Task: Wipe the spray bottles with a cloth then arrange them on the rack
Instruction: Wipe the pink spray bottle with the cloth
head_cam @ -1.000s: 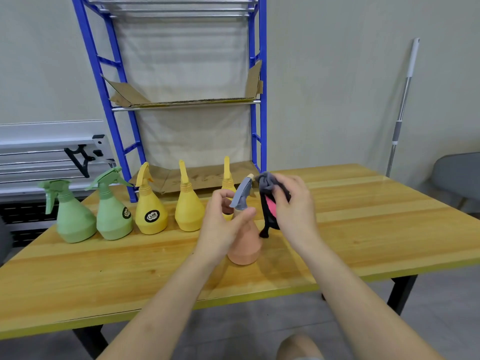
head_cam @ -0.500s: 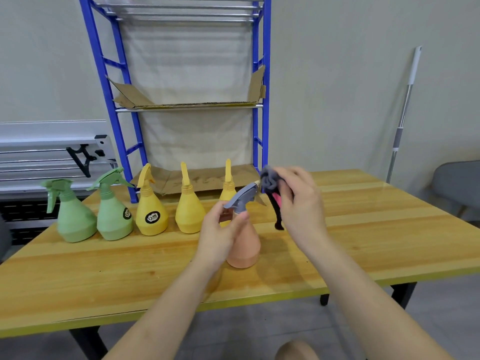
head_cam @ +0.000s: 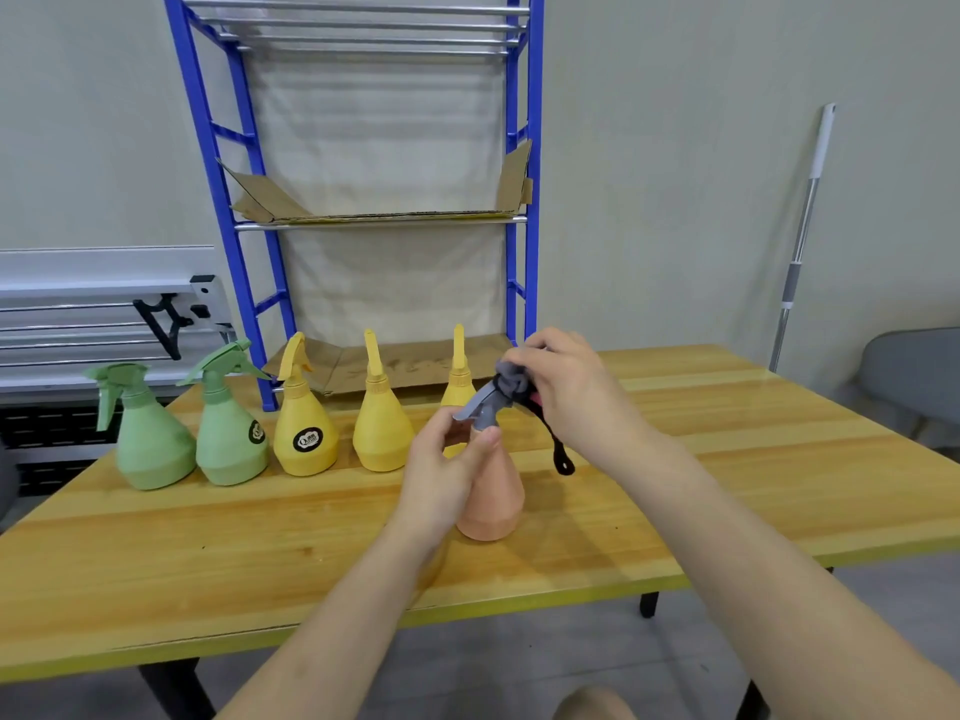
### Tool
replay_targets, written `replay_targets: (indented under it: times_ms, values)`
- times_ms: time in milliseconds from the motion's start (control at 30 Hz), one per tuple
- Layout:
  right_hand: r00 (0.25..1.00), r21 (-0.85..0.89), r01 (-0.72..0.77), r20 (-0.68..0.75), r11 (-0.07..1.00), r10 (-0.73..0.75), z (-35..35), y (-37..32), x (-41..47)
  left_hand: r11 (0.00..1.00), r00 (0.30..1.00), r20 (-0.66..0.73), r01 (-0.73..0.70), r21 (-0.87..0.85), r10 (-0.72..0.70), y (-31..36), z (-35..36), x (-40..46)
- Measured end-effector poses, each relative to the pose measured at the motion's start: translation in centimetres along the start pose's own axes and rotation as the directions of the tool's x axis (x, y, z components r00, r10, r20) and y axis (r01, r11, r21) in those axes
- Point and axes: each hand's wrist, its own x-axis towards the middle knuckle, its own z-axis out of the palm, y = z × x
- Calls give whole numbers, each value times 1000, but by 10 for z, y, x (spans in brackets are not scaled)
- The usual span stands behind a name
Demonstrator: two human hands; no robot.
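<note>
The left hand (head_cam: 441, 475) wraps the orange bottle (head_cam: 493, 498) by its neck on the desk (head_cam: 727, 459) — right hand (head_cam: 566, 387) pinches the cloth (head_cam: 511, 381) against its grey nozzle (head_cam: 480, 405).

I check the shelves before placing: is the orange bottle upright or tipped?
Upright. The orange bottle stands with its base flat on the table, held by the left hand.
</note>
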Motion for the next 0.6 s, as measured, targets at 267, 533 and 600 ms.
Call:
replay_targets:
  times_ms: [267,533,600]
  values:
    - [931,304,-361,62,882,359,-4,13,-16,998,999,-29,-34,52,36,-7,-2,-3]
    - [875,608,-443,134,659,465,-8,1,-34,1000,999,-36,18,-17,-18,-13,-10,1]
    - [882,622,-444,177,645,436,-6,-4,-37,999,1000,-18,-12,39,13,-14,-11,-2]
